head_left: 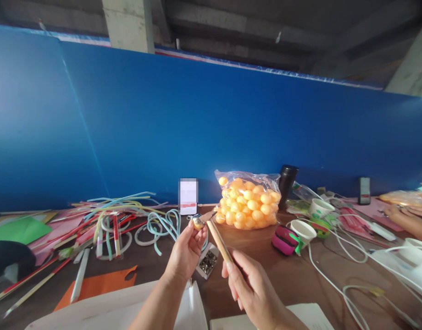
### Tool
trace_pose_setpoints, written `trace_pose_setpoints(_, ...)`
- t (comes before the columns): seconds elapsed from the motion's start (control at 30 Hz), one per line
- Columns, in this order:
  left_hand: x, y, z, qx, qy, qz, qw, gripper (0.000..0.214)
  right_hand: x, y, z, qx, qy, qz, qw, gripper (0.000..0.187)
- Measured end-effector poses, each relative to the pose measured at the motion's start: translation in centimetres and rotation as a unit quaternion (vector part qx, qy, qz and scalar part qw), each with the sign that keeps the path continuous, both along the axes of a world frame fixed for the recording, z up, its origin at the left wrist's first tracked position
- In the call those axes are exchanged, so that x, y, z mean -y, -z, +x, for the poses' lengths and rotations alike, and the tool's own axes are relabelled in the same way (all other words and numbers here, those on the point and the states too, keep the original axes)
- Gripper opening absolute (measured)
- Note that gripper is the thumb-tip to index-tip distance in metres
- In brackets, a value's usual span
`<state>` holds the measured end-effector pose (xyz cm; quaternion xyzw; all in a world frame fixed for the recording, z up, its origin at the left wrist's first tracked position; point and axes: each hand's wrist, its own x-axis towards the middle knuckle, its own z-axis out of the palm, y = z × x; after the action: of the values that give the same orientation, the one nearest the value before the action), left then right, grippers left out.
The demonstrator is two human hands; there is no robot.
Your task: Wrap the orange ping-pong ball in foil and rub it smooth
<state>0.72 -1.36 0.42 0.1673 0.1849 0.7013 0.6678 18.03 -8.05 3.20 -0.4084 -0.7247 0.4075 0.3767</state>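
Observation:
My left hand [186, 250] is closed, fingertips pinching a small orange ball [197, 223] with shiny metal bits on its surface. My right hand [247, 284] wraps round the wooden handle of a hammer [218, 241]; its metal head is beside the ball, and I cannot tell whether they touch. Below the hands, a small open box [208, 261] holds many metal tacks. Behind them stands a clear plastic bag [248, 201] full of orange balls. A phone [189, 197] with a lit screen leans against the blue wall.
Coloured tubes [163, 227], sticks and papers clutter the left side. A white tray [121, 305] lies in front. To the right are a pink pouch [285, 239], paper cups [303, 230], white cables [330, 279] and a black bottle [287, 185]. Another person's hand [408, 220] rests at far right.

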Motion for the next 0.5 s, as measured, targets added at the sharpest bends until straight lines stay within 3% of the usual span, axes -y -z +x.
trace_pose_setpoints(0.2, 0.05, -0.19, 0.13, -0.019, -0.002, 0.018, 1.0, 0.012, -0.27, -0.13, -0.06, 0.019, -0.029, 0.034, 0.999, 0.026)
trace_pose_setpoints(0.5, -0.1, 0.24, 0.08, -0.034, -0.011, 0.012, 0.999, 0.015, -0.24, 0.07, -0.01, 0.035, -0.012, 0.013, 0.999, 0.03)
